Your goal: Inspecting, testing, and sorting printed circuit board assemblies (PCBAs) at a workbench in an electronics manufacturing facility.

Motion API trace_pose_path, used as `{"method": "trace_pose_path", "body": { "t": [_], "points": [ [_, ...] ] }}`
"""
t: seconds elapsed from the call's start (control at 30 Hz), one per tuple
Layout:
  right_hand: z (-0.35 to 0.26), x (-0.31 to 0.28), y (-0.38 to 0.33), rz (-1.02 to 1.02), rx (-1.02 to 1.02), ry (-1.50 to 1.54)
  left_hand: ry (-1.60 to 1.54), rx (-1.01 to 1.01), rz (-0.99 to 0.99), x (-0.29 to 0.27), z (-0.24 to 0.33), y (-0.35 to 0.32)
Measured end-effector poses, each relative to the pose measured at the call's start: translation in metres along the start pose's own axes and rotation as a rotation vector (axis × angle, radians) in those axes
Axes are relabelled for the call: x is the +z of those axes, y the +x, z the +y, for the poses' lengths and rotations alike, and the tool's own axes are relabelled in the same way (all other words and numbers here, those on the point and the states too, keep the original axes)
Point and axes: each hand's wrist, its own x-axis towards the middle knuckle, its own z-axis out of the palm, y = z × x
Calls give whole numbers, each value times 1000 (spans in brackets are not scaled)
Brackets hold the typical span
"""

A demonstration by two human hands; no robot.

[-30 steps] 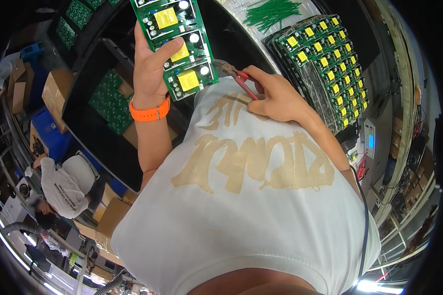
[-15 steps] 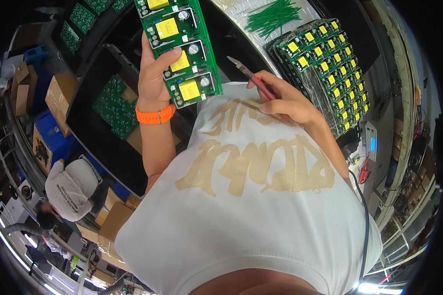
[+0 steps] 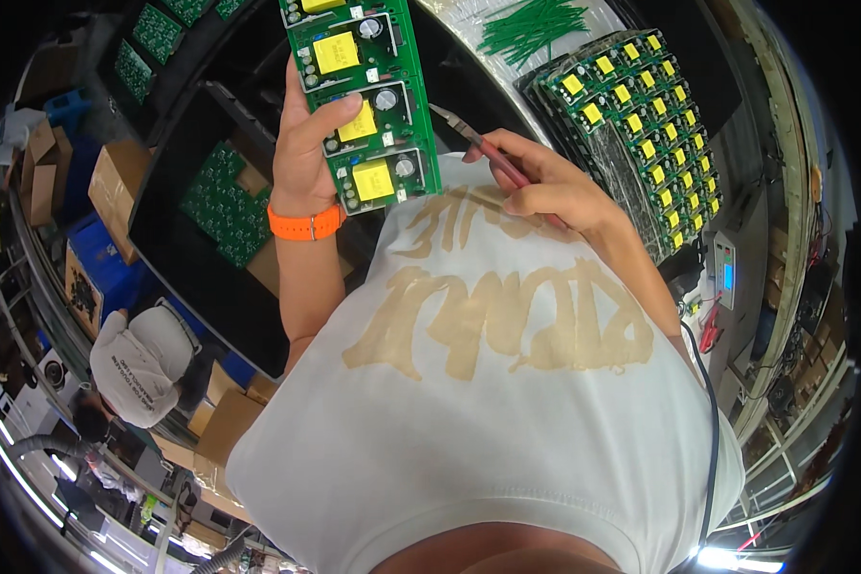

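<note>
The left hand (image 3: pixel 306 163) held a green circuit board (image 3: pixel 378 113), the right hand (image 3: pixel 566 196) red-handled pliers (image 3: pixel 502 165).
Left fingers (image 3: pixel 297 98) clasped the board's left side; right fingers (image 3: pixel 515 143) wrapped the pliers, tip just beside the board's right edge.

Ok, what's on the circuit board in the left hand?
Yellow blocks, grey-topped cylinders and small white parts. The left thumb covers part of one block; what's under it can't be seen.
</note>
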Motion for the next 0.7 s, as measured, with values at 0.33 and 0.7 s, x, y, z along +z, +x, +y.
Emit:
{"method": "trace_pose_path", "body": {
  "t": [0.33,0.7],
  "points": [
    [9,-1,4,17,-18,-3,7,-5,30,0,-1,-2],
    [15,2,3,115,-71,-220,107,3,60,9,0,-2]
  ]
}}
